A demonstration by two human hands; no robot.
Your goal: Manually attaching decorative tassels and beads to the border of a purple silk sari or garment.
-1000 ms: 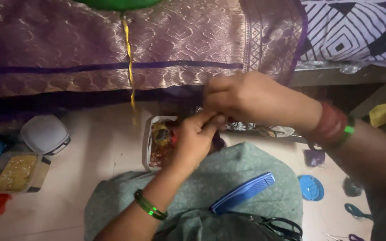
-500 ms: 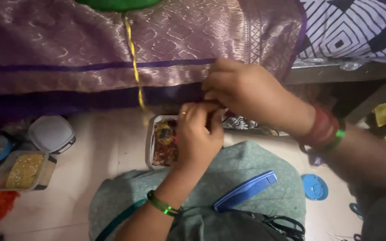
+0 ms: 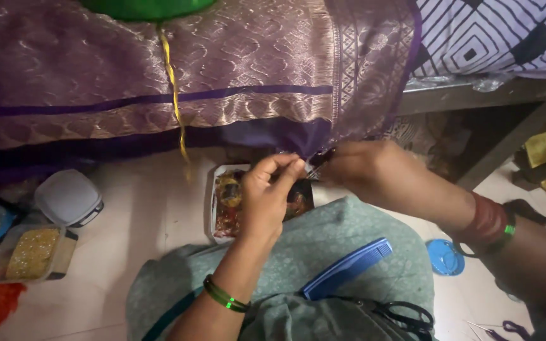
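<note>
My left hand and my right hand meet at the lower corner of a purple and gold patterned cloth that hangs in front of me. Both hands pinch the cloth's dark purple corner edge between fingertips; a small dark piece shows between them. Under my hands an open white box with colourful small items lies on the floor. A blue comb rests on my grey-green lap, with black scissors beside it.
A yellow thread hangs down the cloth. At left sit a white lidded container and a clear box of gold beads. A blue round lid lies on the floor at right. A patterned black and white fabric covers the bed.
Both hands have stayed together at the cloth's corner, the fingers shifting their pinch. The view has shifted slightly, so the hands and the box sit a little lower.
</note>
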